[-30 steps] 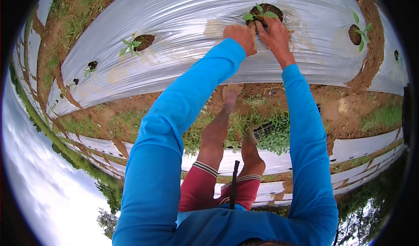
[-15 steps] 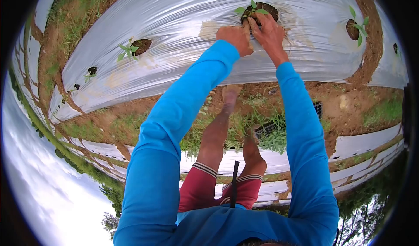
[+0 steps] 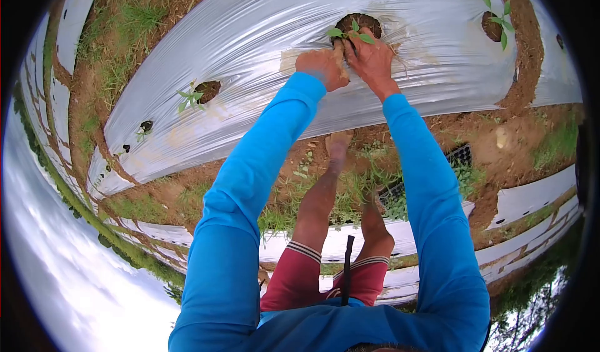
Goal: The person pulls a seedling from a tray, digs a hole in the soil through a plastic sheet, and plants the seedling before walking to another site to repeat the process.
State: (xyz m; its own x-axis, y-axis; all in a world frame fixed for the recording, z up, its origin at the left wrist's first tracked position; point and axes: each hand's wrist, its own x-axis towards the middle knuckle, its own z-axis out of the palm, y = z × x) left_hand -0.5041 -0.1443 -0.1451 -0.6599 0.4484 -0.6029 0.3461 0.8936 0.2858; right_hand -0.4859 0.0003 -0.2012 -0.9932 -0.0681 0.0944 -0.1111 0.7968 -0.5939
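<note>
A small green seedling (image 3: 350, 33) stands in a round soil hole (image 3: 362, 21) cut in the silver plastic mulch (image 3: 250, 52) over a raised bed. My left hand (image 3: 322, 68) is curled at the near left edge of the hole, fingertips against the base of the seedling's stem. My right hand (image 3: 370, 58) lies beside it with its fingers flat on the soil at the hole's near rim. The two hands touch each other. Both arms are in blue sleeves.
Other seedlings grow in holes to the left (image 3: 190, 94) and right (image 3: 497, 18). Small empty holes (image 3: 145, 127) follow further left. My bare feet (image 3: 337, 144) stand in the grassy furrow by a black seedling tray (image 3: 400, 196). More mulched rows (image 3: 531, 196) lie behind.
Both hands stay at the same hole, working the soil around the seedling. The view has shifted, so the hole and hands sit slightly further left and the tray shows more.
</note>
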